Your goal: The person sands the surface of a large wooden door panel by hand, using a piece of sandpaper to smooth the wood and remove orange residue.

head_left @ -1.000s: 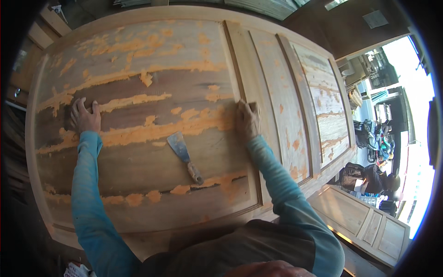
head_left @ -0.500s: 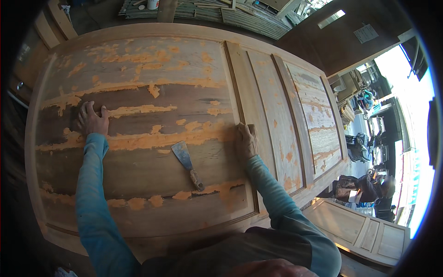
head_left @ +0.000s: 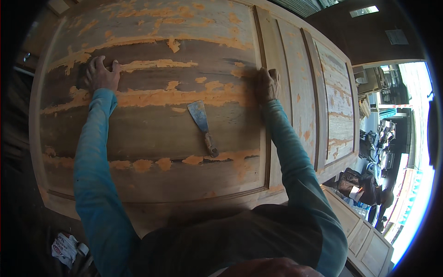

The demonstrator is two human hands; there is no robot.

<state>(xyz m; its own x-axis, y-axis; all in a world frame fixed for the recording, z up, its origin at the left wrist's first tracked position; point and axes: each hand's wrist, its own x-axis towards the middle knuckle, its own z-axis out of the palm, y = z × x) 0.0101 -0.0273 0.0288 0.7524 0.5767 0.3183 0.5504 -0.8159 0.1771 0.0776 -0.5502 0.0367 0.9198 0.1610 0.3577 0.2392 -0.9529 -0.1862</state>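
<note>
A large wooden door [head_left: 152, 127] lies flat before me, its panel patched with streaks of orange filler [head_left: 152, 98]. My left hand [head_left: 101, 76] rests on a dark brown strip of the panel, fingers bent and apart, beside the end of one filler streak. My right hand [head_left: 269, 87] is closed, pressed down at the panel's right edge next to the raised wooden rail [head_left: 266, 39]. Whether it grips anything is hidden by the fingers. Between my hands, nearer my body, a putty knife [head_left: 202, 127] lies loose on the panel, blade pointing away from me.
Another panelled door [head_left: 357, 231] lies at lower right. Bags [head_left: 355, 184] and clutter sit beyond the door's right end. A dark brown board [head_left: 364, 37] stands at far right. A white printed bag [head_left: 64, 249] is on the floor at lower left.
The view has shifted, so the door sits higher and further right in it. My right hand has slid farther from me along the panel's edge. My left hand and the putty knife keep their places.
</note>
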